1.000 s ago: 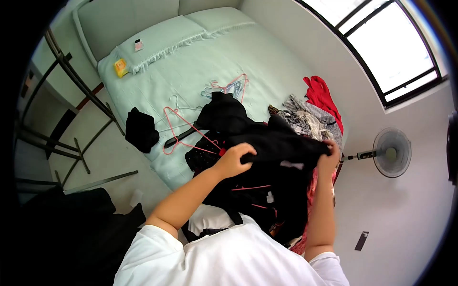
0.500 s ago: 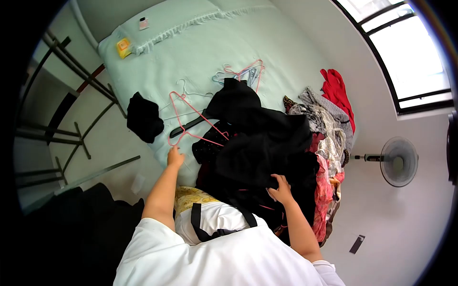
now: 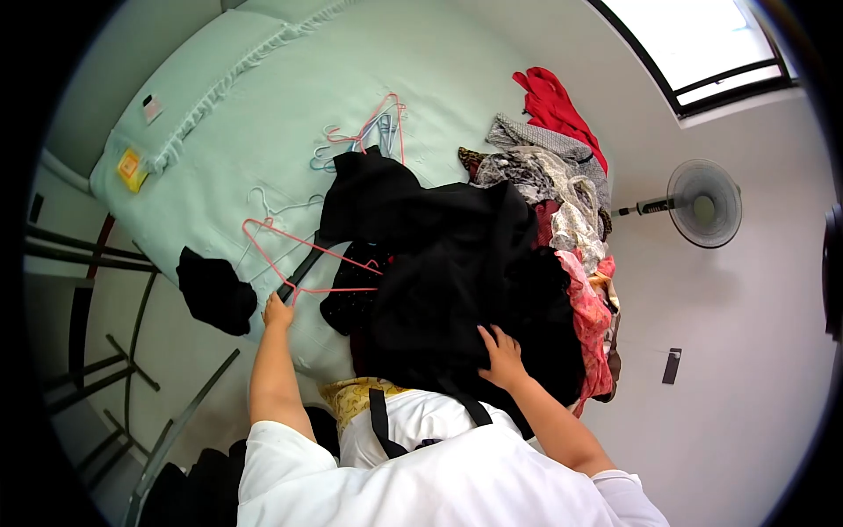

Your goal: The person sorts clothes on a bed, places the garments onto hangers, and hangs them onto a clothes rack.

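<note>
My left hand is closed at the end of a black hanger lying at the bed's near left edge. A pink hanger lies across the black one, its corner close to my fingers. My right hand rests with its fingers apart on a large black garment spread over the bed. Under that garment's left side shows a black dotted cloth. Beyond the pink hanger lies a pale hanger.
More hangers lie farther up the bed. A folded black cloth is at the left edge. Patterned clothes and a red garment are piled right, near a fan. Metal rails stand lower left.
The black garment, earlier held up in both hands, now lies flat. My left hand has let it go and moved left to the hangers. My right hand has opened on the garment. The view has turned.
</note>
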`<state>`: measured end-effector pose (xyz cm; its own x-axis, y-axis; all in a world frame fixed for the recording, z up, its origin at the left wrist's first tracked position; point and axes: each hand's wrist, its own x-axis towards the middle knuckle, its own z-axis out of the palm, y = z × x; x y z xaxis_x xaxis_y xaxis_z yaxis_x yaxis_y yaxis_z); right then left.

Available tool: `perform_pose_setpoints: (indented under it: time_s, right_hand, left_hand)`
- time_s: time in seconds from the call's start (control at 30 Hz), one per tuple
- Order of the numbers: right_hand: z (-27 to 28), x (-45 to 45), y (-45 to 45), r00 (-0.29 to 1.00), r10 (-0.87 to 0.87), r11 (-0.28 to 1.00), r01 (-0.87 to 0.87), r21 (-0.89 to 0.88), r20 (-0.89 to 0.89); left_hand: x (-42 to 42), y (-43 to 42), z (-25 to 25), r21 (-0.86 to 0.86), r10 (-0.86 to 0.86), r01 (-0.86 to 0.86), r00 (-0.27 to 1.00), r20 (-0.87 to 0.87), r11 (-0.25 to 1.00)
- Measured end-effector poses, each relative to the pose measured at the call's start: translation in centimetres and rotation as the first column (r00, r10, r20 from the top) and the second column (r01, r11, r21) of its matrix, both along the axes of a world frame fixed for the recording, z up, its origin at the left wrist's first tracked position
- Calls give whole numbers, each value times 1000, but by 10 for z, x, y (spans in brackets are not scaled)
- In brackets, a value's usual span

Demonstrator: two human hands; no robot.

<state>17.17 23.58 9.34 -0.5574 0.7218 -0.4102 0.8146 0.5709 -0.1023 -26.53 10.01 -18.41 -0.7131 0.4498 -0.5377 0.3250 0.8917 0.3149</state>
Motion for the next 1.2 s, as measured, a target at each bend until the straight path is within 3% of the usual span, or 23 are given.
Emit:
perform_pose_setpoints:
  time_s: [0.2, 0.27, 0.33, 0.4, 0.47, 0.6, 0.67, 0.73, 0.87, 0.97, 1.07, 1.2]
  right_hand:
    - [-11, -2, -6, 999, -38, 999, 38, 22, 2]
    - [-11, -3, -5, 999, -50, 999, 50, 0, 7]
    - [-12, -3, -4, 999, -41, 999, 41, 21, -5]
    - [-12, -4, -3, 999, -39, 999, 39, 17, 1]
    - [-13, -3, -2, 999, -39, 999, 38, 10, 13]
    - [-15, 0, -1, 1000, -27, 1000, 27, 12, -3]
    - [-16, 3, -1, 1000, -24, 1000, 24, 10, -18]
    - [-18, 5, 1, 999, -22, 1000, 22, -2, -34]
    - [-20, 5, 1, 998, -29, 1000, 28, -14, -48]
    - [-20, 7, 4, 998, -32, 999, 31, -22, -57]
    - [-22, 10, 4, 995, -37, 999, 35, -25, -94]
    - [-28, 13, 4, 991, -30, 1000, 30, -2, -131]
  left_hand:
    - [-9, 14, 8, -70, 35, -31, 997, 62, 997]
    - [-10, 22, 22, -261, -36, 92, 977, 211, 961]
    - [-7, 21, 7, -276, -43, 116, 966, 256, 954]
    - [5, 18, -4, -258, -98, 193, 936, 339, 946]
    - [24, 10, -3, -88, -58, 91, 945, 322, 992]
    - [48, 14, 29, -11, 94, -94, 971, 219, 995]
    - [42, 10, 33, -6, 63, -64, 963, 262, 998]
    - [35, 6, 40, 74, -18, -18, 892, 451, 997]
    - [26, 6, 74, 97, 17, -63, 910, 413, 993]
    - [32, -7, 90, -3, -26, 28, 979, 203, 1000]
    - [46, -31, 121, -59, 20, -14, 994, 106, 998]
    - [47, -68, 150, -105, 96, -84, 988, 118, 991]
